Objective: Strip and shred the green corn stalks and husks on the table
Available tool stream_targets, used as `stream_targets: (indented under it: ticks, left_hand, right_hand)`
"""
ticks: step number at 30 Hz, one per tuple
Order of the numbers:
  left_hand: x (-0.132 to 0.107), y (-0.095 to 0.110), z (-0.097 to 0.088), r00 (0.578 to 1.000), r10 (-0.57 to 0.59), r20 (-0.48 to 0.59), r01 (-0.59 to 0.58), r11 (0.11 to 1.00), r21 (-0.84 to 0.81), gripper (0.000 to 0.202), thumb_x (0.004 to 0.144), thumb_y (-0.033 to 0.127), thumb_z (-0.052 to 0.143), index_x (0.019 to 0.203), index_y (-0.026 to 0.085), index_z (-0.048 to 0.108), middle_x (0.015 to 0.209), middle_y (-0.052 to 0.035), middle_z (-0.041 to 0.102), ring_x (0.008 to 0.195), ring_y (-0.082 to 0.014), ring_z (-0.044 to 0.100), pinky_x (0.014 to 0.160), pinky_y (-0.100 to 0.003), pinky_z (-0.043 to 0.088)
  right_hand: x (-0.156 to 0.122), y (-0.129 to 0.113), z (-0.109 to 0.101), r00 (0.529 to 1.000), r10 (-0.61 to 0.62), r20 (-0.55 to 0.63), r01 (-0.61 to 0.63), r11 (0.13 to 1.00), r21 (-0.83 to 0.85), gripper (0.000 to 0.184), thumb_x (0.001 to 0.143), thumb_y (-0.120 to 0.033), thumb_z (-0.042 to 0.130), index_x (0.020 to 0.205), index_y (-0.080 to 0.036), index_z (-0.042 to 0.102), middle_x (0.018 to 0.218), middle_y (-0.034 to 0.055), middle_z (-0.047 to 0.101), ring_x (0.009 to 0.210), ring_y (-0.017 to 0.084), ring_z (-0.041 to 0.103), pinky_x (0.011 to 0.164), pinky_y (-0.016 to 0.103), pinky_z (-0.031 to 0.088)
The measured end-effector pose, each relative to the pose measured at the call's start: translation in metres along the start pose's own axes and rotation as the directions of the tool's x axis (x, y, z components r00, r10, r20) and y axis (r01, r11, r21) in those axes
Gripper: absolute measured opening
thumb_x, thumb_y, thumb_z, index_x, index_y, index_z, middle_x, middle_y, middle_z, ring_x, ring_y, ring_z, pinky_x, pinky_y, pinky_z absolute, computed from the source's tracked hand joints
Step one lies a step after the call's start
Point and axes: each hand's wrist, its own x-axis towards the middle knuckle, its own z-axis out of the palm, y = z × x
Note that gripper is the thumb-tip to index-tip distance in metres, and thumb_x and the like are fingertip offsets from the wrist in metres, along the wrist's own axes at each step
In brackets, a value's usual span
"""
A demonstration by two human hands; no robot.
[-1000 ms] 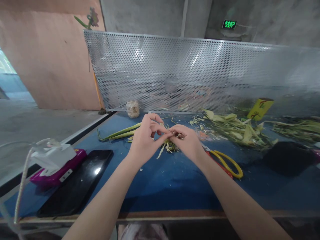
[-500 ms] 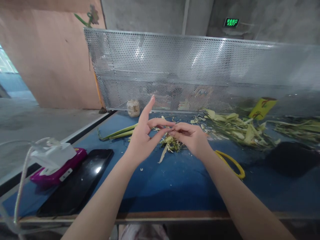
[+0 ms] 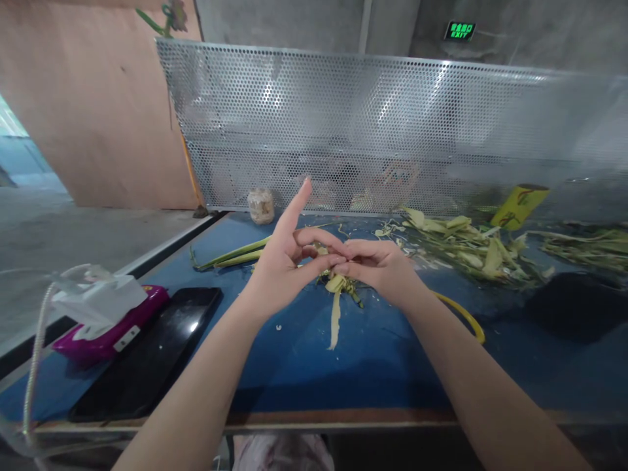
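Note:
Both my hands meet over the middle of the blue table (image 3: 314, 366). My left hand (image 3: 284, 261) has its index finger stretched up while thumb and middle finger pinch a small bit of plant. My right hand (image 3: 383, 268) is closed on the same small piece, fingertips touching the left ones. A pale leaf strip (image 3: 335, 317) hangs from the green and yellow scraps (image 3: 343, 284) under the hands. Long green stalks (image 3: 235, 256) lie just left of my left hand.
A black phone (image 3: 147, 353) and a magenta box (image 3: 110, 324) with a white charger and cable lie at left. Yellow-handled scissors (image 3: 466, 315) are behind my right wrist. Leaf trimmings (image 3: 466, 245), a yellow container (image 3: 520, 204), a small jar (image 3: 260, 205) and a perforated metal screen (image 3: 373, 124) stand at the back.
My left index finger has lifted and straightened. A pale leaf strip has come loose and now hangs lower toward me. Both hands stayed together over the scraps.

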Motion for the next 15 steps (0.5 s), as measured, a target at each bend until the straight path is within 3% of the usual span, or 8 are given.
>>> stream_targets:
  ticks: [9, 15]
  left_hand:
    - [0.001, 0.0006, -0.003, 0.99, 0.045, -0.136, -0.046, 0.999, -0.005, 0.077, 0.066, 0.022, 0.066, 0.131, 0.026, 0.024, 0.075, 0.0003, 0.064, 0.066, -0.0137, 0.062, 0.057, -0.025, 0.05]
    - [0.001, 0.0022, -0.0018, 0.989, 0.121, -0.091, -0.12, 0.993, 0.016, 0.075, 0.065, 0.022, 0.067, 0.129, 0.024, 0.027, 0.068, 0.0013, 0.064, 0.079, -0.0175, 0.062, 0.071, -0.031, 0.05]
  right_hand:
    - [0.0001, -0.006, -0.002, 1.0, -0.014, -0.017, 0.014, 1.0, 0.012, 0.006, 0.066, -0.02, 0.063, 0.061, -0.016, 0.061, 0.066, -0.0001, 0.059, 0.062, 0.01, 0.052, 0.057, 0.023, 0.042]
    - [0.0008, -0.0057, -0.0035, 0.999, -0.011, -0.048, 0.01, 1.0, -0.011, 0.007, 0.067, -0.022, 0.063, 0.063, -0.017, 0.061, 0.065, -0.0009, 0.059, 0.061, 0.009, 0.051, 0.056, 0.022, 0.041]
